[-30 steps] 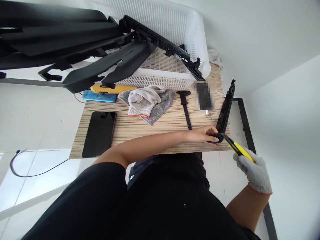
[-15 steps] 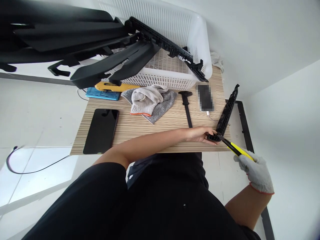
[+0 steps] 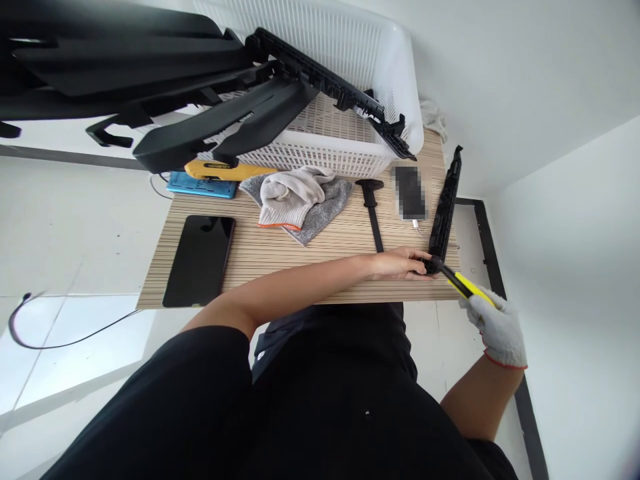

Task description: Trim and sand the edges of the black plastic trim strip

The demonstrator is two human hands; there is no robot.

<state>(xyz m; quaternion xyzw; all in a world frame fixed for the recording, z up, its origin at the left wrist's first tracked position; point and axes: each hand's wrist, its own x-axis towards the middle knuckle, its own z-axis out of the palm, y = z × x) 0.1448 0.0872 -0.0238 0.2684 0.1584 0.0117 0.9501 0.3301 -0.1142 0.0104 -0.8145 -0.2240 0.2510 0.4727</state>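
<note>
My bare left hand (image 3: 397, 265) grips the near end of a long black plastic trim piece (image 3: 444, 210), which lies along the table's right side with its far end pointing away from me. In a white knit glove with a red cuff, my right hand (image 3: 495, 325) is closed around a yellow and black utility knife (image 3: 469, 285). The knife's dark front end meets the trim piece beside my left fingertips. Its blade edge is too small to make out.
Behind the table (image 3: 280, 273) stands a white plastic basket (image 3: 345, 157) with several black trim pieces (image 3: 270, 113) jutting out leftward. A black caliper (image 3: 373, 210), a pixelated phone (image 3: 410, 193), a glove on a grey cloth (image 3: 327, 217), a dark tablet (image 3: 199, 260) and a yellow tool (image 3: 225, 171) lie on it.
The trim piece has tilted slightly, its far end moving left. My right hand and the knife have moved left and a little up, closer to my left fingers.
</note>
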